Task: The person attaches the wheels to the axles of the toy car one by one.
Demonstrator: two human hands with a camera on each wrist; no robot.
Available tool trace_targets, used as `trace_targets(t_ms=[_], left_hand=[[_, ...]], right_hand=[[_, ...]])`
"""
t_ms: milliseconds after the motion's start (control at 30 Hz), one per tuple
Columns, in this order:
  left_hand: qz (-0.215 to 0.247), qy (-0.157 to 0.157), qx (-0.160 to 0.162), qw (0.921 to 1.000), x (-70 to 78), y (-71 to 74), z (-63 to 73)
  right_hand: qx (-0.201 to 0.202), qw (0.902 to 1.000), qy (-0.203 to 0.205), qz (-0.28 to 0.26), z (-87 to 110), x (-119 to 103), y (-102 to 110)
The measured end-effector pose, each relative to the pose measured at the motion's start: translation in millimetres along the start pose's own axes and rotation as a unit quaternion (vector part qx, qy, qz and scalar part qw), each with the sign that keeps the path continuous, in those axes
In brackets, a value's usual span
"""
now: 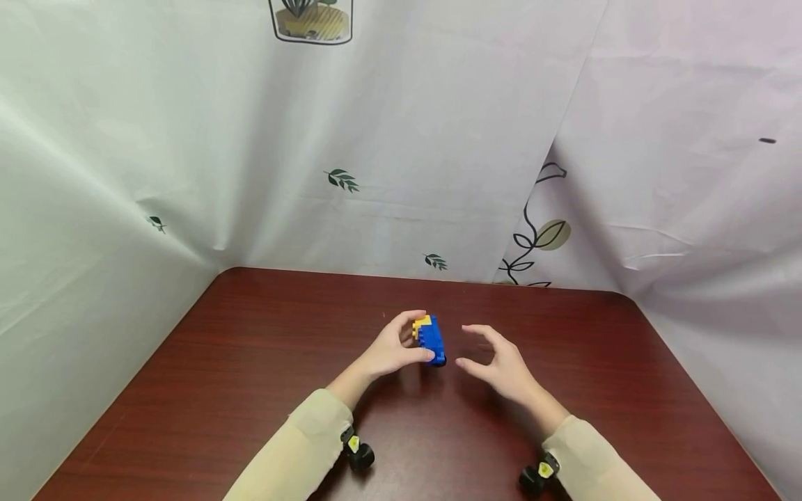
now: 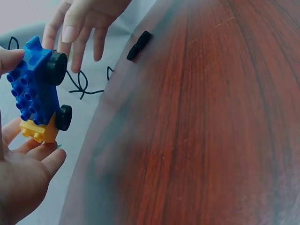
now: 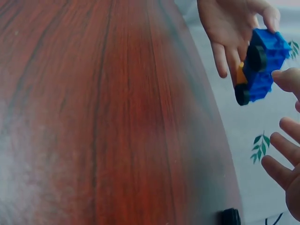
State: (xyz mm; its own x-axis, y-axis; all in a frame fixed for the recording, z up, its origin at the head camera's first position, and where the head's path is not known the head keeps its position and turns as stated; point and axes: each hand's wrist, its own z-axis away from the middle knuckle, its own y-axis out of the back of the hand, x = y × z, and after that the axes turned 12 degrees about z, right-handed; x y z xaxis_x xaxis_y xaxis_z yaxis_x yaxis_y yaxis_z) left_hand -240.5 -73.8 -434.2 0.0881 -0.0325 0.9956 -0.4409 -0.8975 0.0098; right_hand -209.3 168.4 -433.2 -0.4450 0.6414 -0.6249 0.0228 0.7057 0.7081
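My left hand (image 1: pixel 395 348) grips a toy brick car (image 1: pixel 431 339) between thumb and fingers, near the middle of the table. Blue studded bricks form most of the car, with a yellow brick (image 2: pixel 40 131) at one end and black wheels (image 2: pixel 57 69) along a side. The car is tilted, its studs facing the left palm. To the right of it, my right hand (image 1: pixel 501 362) has its thumb and fingers spread apart and holds nothing. In the right wrist view, the right thumb (image 3: pixel 287 80) points at the car's underside, its tip right at the blue body.
A dark red wood-grain table (image 1: pixel 250 348) lies beneath both hands. White cloth with printed leaves (image 1: pixel 401 139) hangs along its back and sides. Small black cameras are worn on the left wrist (image 1: pixel 360 454) and the right wrist (image 1: pixel 535 479), below the light sleeves.
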Motion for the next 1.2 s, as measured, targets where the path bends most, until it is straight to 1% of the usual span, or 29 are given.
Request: trace_targets(t_ms=[167,333,400,500,567,633,733,800,867,1000,1100,1200], left_hand=[[-0.032,-0.021,0.003,0.9993,-0.1,-0.3,2.5],[-0.044,-0.036,0.007,0.9984,-1.9,-1.0,4.7],[-0.051,-0.037,0.006,0.9980,-1.5,-1.9,6.1],[-0.064,-0.039,0.000,0.9972,12.4,-5.5,13.6],[-0.075,-0.043,-0.002,0.9963,20.3,-7.4,18.4],[-0.081,-0.047,0.000,0.9956,16.5,-6.9,18.0],[-0.082,-0.059,0.008,0.9948,-2.9,-3.8,12.5],[-0.080,-0.066,0.013,0.9945,-15.0,-1.7,8.5],[-0.078,-0.074,0.016,0.9941,-16.6,-1.8,9.2],[-0.095,-0.072,0.018,0.9927,-19.0,-2.7,9.4],[-0.113,-0.068,0.016,0.9911,-19.7,-4.3,10.1],[-0.119,-0.072,0.015,0.9902,-20.7,-5.4,10.9]], right_hand=[[0.006,0.9995,-0.025,-0.018,3.5,6,3],[0.023,0.9989,-0.036,-0.017,5.9,14,3],[0.030,0.9985,-0.042,-0.019,6.9,16,4],[0.040,0.9980,-0.046,-0.016,7.2,20,5],[0.042,0.9976,-0.053,-0.016,7.1,14,10],[0.041,0.9970,-0.064,-0.016,6.6,14,12],[0.030,0.9958,-0.085,-0.010,6.7,19,15],[0.024,0.9956,-0.091,0.000,6.9,32,12],[0.020,0.9954,-0.093,0.010,7.2,38,13],[0.014,0.9944,-0.102,0.023,7.8,43,17],[0.007,0.9920,-0.118,0.044,8.9,44,20],[-0.004,0.9882,-0.133,0.076,10.6,45,22]])
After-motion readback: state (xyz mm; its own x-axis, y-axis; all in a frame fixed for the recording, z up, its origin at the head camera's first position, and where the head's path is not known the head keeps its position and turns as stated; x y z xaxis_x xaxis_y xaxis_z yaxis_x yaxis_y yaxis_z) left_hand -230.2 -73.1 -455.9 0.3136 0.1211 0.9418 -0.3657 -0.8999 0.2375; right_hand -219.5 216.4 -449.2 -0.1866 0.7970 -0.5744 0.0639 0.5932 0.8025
